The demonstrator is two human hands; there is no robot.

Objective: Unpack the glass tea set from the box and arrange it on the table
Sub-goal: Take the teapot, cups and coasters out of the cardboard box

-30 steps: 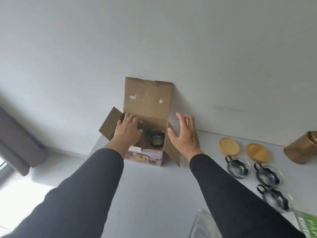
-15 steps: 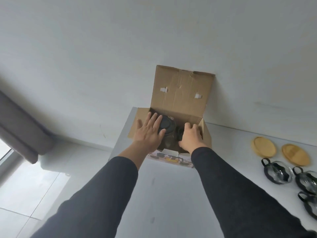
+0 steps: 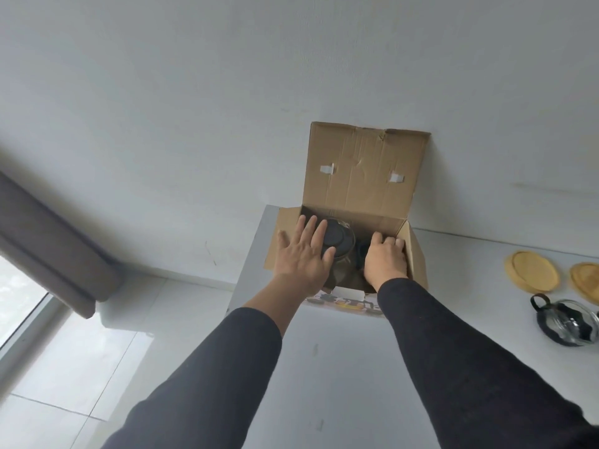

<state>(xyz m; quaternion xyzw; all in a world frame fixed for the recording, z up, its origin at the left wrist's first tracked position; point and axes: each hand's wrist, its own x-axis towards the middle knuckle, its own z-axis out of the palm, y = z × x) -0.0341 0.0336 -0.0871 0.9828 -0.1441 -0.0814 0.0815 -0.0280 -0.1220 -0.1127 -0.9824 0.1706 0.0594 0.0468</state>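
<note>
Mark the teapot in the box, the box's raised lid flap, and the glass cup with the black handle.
teapot (image 3: 337, 243): head view, on its dark lid.
lid flap (image 3: 363, 170): head view, middle of the inner face.
glass cup (image 3: 567, 322): head view, on the glass bowl.

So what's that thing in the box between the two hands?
A glass teapot with a dark lid sits inside the cardboard box, between the left hand and the right hand, as the head view shows.
</note>
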